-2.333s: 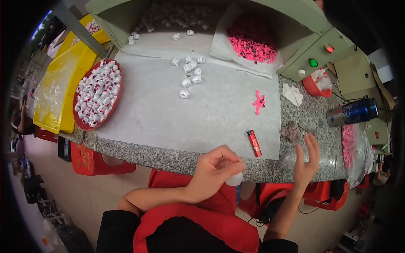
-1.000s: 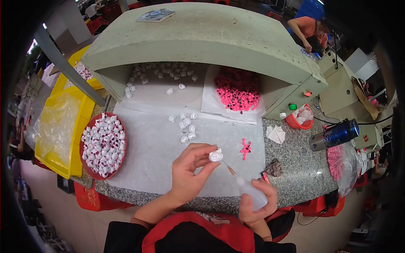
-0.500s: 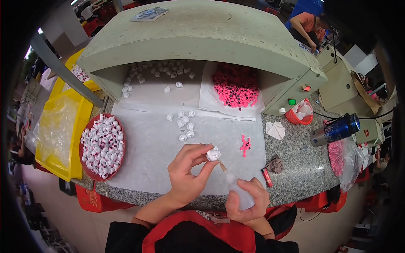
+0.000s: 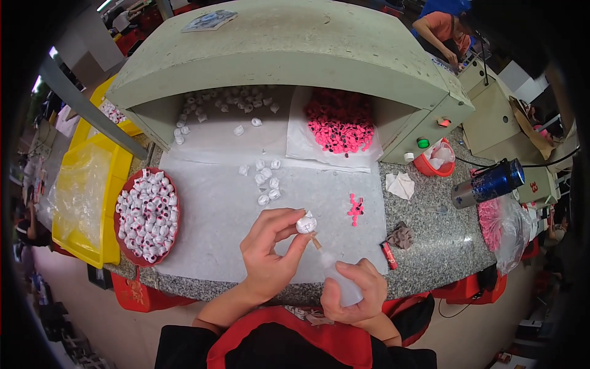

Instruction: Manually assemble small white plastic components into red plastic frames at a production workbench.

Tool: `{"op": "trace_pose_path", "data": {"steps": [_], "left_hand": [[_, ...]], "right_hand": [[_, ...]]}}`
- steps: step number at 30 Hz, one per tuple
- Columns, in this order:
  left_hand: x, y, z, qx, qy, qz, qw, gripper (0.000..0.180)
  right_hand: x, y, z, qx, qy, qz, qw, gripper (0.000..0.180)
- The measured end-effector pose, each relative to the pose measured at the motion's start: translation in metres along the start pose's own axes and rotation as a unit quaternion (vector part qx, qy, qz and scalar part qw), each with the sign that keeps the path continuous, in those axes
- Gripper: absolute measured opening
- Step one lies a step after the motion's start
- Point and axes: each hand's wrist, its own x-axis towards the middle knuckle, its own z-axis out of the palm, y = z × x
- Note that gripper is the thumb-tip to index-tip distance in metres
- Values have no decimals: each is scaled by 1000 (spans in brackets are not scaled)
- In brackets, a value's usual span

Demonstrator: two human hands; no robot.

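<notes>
Between the thumb and fingers of my left hand [image 4: 265,252] is a small white round piece [image 4: 306,224] with a pointed top. My right hand [image 4: 362,294] is wrapped round a translucent white squeeze bottle [image 4: 349,290]. Its narrow brownish tip reaches up to the underside of the white piece; whether it touches I cannot tell. Beyond my hands, several similar white pieces [image 4: 268,180] lie on a white paper sheet [image 4: 215,234]. To their right is a small cluster of pink and black discs [image 4: 355,210].
A pale metal hood [image 4: 276,67] arches over more white pieces and a heap of pink discs [image 4: 341,126]. At left stand a red bowl [image 4: 179,215] of white pieces and a yellow tray [image 4: 110,227]. A blue flask [image 4: 491,186] and red basket [image 4: 424,167] stand at right.
My right hand and the bottle have moved slightly left. The white piece in my left hand has shifted a little up and left. The whole view has also shifted slightly.
</notes>
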Motion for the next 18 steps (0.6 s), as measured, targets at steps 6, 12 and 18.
{"op": "trace_pose_path", "data": {"steps": [6, 12, 18], "left_hand": [[0, 0, 1, 1, -1, 5, 1000, 33], [0, 1, -1, 11, -6, 0, 1000, 32], [0, 0, -3, -33, -10, -23, 999, 30]], "right_hand": [[-3, 3, -2, -8, -3, 1, 1000, 34], [0, -1, -3, 13, -4, 9, 1000, 32], [3, -2, -8, 25, -10, 34, 999, 30]]}}
